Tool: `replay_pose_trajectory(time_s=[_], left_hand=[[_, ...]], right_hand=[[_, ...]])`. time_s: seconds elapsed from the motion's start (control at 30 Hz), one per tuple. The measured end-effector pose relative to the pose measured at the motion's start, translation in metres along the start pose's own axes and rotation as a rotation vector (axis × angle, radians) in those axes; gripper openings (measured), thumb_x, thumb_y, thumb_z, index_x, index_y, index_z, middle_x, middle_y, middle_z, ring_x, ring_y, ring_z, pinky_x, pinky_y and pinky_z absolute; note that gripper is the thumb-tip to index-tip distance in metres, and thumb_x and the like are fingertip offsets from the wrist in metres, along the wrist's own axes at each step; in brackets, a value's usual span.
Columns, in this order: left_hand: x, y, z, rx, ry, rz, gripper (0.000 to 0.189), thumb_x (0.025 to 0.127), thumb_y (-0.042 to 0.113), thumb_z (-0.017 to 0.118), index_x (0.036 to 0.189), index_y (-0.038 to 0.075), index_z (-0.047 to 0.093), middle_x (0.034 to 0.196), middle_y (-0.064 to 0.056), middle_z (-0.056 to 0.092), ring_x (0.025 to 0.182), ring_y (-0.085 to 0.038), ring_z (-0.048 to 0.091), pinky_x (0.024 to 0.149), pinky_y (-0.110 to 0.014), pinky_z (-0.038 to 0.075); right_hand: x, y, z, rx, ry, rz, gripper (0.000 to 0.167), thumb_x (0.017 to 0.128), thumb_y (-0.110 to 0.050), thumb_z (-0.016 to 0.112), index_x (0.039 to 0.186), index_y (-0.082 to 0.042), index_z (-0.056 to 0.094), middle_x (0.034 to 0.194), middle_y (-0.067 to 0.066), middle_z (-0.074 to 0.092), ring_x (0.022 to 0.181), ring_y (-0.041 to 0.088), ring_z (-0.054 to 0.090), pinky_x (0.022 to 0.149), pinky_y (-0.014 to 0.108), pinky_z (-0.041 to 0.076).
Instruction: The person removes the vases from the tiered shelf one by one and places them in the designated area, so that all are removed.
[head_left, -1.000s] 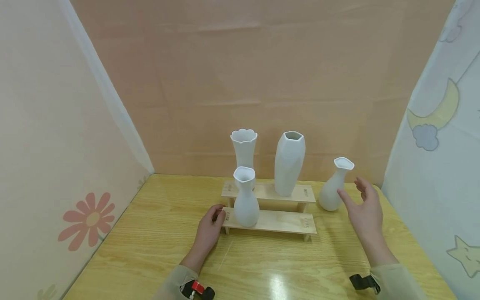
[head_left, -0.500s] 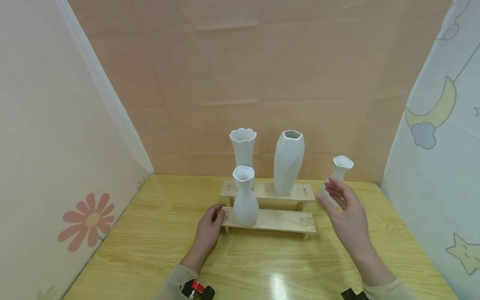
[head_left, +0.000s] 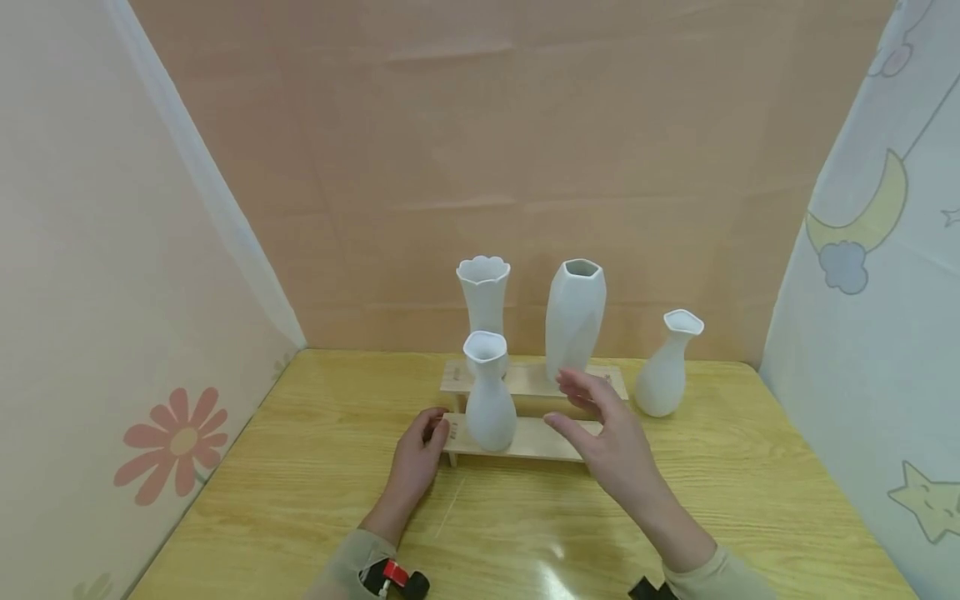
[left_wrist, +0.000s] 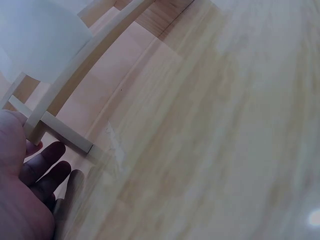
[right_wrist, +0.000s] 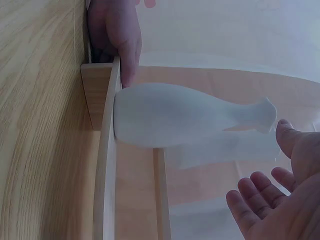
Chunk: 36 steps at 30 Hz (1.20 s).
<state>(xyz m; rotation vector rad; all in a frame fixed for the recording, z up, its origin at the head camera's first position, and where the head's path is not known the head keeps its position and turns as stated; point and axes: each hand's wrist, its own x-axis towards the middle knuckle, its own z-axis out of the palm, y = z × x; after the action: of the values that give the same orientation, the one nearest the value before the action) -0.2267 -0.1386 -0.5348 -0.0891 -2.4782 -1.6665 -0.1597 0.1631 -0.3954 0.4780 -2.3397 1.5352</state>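
Observation:
My left hand [head_left: 417, 450] grips the left end of the front step of a wooden two-step stand [head_left: 547, 440], thumb on top and fingers beneath. A white vase [head_left: 491, 412] with a narrow neck stands upright on that step, near the left hand. My right hand [head_left: 611, 437] hovers over the step's right part, fingers spread and holding nothing. In the right wrist view the right hand [right_wrist: 280, 200] is apart from the vase [right_wrist: 170, 116]. On the back step stand a scalloped-rim vase [head_left: 484, 293], partly hidden, and a tall faceted vase [head_left: 575, 321].
Another narrow-necked white vase [head_left: 663, 379] stands on the wooden table [head_left: 315, 483], right of the stand. A tan cloth [head_left: 465, 150] hangs behind the table. Pale printed cloths [head_left: 847, 350] flank both sides.
My right hand has moved left, away from the vase on the table, to over the front step. The left hand stays on the stand. The vases have not moved.

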Motion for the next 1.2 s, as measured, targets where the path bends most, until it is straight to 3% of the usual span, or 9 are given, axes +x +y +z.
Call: replay_pose_trajectory(time_s=[0.2,0.3,0.53,0.87,1.2], left_hand=[[0.0,0.001,0.0,0.001,-0.002,-0.003,0.033,0.117,0.033,0.06,0.142,0.013,0.07,0.124,-0.004,0.075,0.117,-0.024,0.067,0.101,-0.049,0.054],[0.0,0.001,0.0,0.001,-0.002,0.001,0.033,0.117,0.033,0.06,0.142,0.013,0.069,0.124,-0.005,0.075,0.118,-0.025,0.067,0.102,-0.05,0.054],[-0.001,-0.003,0.0,-0.003,-0.007,-0.002,0.033,0.117,0.034,0.06,0.141,0.014,0.07,0.123,-0.004,0.074,0.117,-0.024,0.067,0.101,-0.049,0.054],[-0.001,0.0,-0.002,-0.013,-0.013,-0.014,0.037,0.117,0.038,0.059,0.143,0.014,0.069,0.123,-0.003,0.074,0.114,-0.022,0.068,0.099,-0.048,0.055],[-0.001,0.0,-0.001,-0.016,-0.022,-0.02,0.036,0.117,0.039,0.059,0.144,0.017,0.069,0.123,-0.002,0.074,0.116,-0.022,0.068,0.1,-0.048,0.055]], right_hand=[[0.01,-0.005,0.026,0.054,-0.063,0.023,0.064,0.098,-0.024,0.088,0.156,-0.02,0.06,0.154,0.004,0.063,0.14,0.031,0.061,0.115,0.051,0.049],[0.016,-0.007,0.038,0.083,-0.089,0.053,0.067,0.098,-0.027,0.088,0.158,-0.02,0.058,0.157,0.001,0.06,0.143,0.032,0.059,0.117,0.054,0.047],[0.026,-0.006,0.059,0.092,-0.102,0.09,0.071,0.097,-0.027,0.089,0.161,-0.024,0.057,0.16,-0.005,0.056,0.147,0.026,0.055,0.121,0.054,0.043],[0.036,-0.003,0.073,0.052,-0.073,0.065,0.073,0.097,-0.026,0.089,0.161,-0.014,0.057,0.16,0.004,0.057,0.147,0.029,0.055,0.122,0.054,0.042],[0.041,0.003,0.08,0.077,-0.061,0.129,0.065,0.099,-0.03,0.087,0.158,-0.016,0.06,0.156,0.003,0.062,0.146,0.029,0.055,0.121,0.057,0.043]])
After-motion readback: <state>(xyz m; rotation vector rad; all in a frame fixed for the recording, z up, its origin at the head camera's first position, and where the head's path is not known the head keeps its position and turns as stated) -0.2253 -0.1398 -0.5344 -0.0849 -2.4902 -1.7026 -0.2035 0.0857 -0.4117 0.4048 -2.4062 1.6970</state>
